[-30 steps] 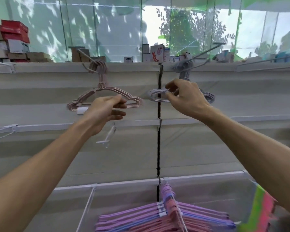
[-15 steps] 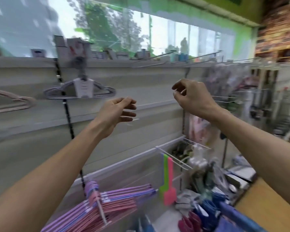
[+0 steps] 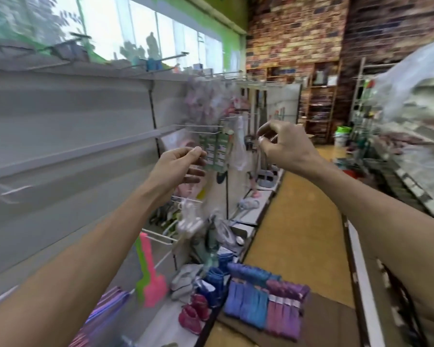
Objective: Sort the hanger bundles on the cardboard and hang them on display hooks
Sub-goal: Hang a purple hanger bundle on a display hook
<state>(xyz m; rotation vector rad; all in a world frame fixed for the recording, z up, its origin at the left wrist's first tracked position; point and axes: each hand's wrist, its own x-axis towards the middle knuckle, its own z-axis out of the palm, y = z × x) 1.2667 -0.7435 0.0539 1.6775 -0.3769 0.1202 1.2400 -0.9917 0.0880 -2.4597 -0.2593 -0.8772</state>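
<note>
Both bare arms reach forward at chest height in a shop aisle, and the frame is smeared by motion, so fine detail is poor. The left hand (image 3: 179, 162) is held up in front of the grey slatted display wall (image 3: 60, 126), thumb and forefinger tips brought together with the other fingers loosely spread below; whether that grip pinches anything cannot be told, though nothing shows between the fingertips. The right hand (image 3: 285, 145) sits a little higher and to the right, well apart from the left, its fingers curled inward toward the thumb; something small and pale seems to glint at the fingertips, but it is too blurred to say whether this grip grasps it. The task's hanger bundles (image 3: 262, 306), tightly packed blue and purple plastic hangers banded with pale labels, lie side by side low in the view on a flat sheet of brown cardboard (image 3: 331, 324) on the yellowish floor (image 3: 293, 234), just beside the base of the display wall. Thin white wire display hooks (image 3: 198, 127) jut from the wall near the left hand. A pink and green plastic tool (image 3: 150, 279) hangs lower on the wall.
</note>
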